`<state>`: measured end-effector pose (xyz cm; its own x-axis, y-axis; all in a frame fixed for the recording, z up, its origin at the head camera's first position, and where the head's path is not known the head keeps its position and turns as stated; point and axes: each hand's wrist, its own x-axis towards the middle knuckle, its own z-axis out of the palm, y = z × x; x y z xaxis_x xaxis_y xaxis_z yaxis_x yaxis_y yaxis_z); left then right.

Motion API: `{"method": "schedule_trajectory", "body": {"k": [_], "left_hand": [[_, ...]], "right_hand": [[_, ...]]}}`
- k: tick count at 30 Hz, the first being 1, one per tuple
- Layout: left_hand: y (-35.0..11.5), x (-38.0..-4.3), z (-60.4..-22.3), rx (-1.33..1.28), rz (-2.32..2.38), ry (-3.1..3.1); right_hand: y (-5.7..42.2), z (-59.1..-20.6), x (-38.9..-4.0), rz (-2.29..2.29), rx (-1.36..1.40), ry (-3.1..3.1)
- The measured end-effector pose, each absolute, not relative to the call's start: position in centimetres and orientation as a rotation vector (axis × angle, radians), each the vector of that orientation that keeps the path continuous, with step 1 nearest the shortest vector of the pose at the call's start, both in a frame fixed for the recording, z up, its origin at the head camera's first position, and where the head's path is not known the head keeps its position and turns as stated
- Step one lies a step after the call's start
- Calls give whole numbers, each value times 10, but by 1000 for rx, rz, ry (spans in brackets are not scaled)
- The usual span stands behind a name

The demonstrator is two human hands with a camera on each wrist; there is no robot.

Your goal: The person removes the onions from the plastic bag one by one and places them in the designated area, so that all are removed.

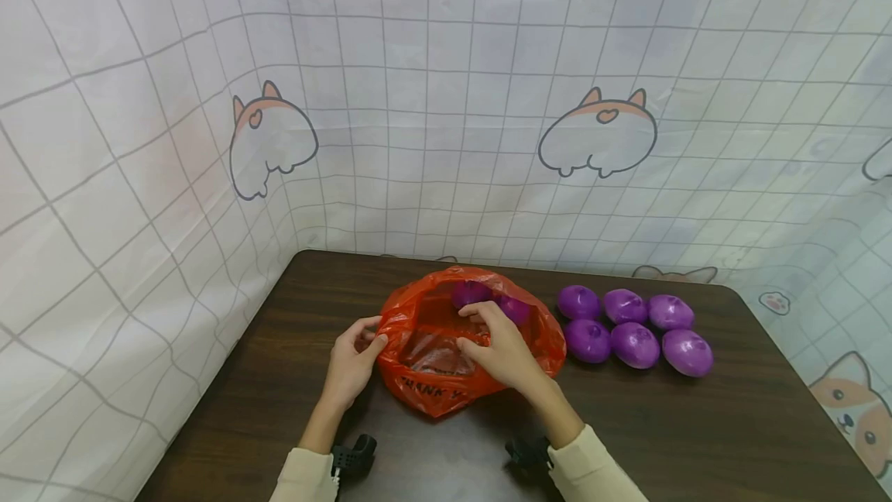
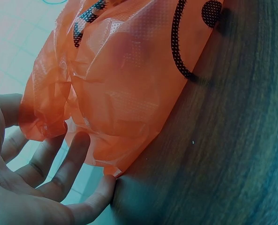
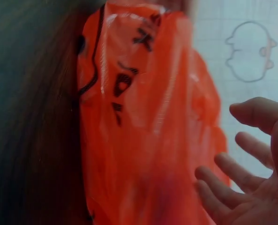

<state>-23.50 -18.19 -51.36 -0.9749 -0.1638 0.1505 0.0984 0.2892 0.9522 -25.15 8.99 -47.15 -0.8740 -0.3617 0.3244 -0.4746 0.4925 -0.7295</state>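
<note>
A red plastic bag [image 1: 435, 401] with black "THANK Y…" lettering stands on the table with its wide mouth up. Inside it, at the far side, two glossy purple onion-like balls [image 1: 471, 293] show. My left hand [image 1: 351, 366] pinches the bag's left rim between thumb and fingers; in the left wrist view its other fingers spread against the red plastic [image 2: 124, 89]. Over the mouth, my right hand [image 1: 507, 351] hangs with loosely bent fingers and holds nothing. The right wrist view shows that hand [image 3: 251, 173] beside the bag, fingers spread apart.
To the right of the bag, several more purple balls [image 1: 635, 345] stand in two rows. The dark wooden table [image 1: 732, 440] runs to a white grid-patterned curtain [image 1: 446, 138] behind and at the sides.
</note>
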Motion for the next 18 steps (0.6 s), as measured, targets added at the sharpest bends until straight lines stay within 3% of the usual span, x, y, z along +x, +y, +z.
{"method": "schedule_trajectory", "body": {"k": [18], "left_hand": [[-182,-235,-514,64,-1739,-2329]], "right_hand": [[64,-486,-315,894,459,-2757]]}}
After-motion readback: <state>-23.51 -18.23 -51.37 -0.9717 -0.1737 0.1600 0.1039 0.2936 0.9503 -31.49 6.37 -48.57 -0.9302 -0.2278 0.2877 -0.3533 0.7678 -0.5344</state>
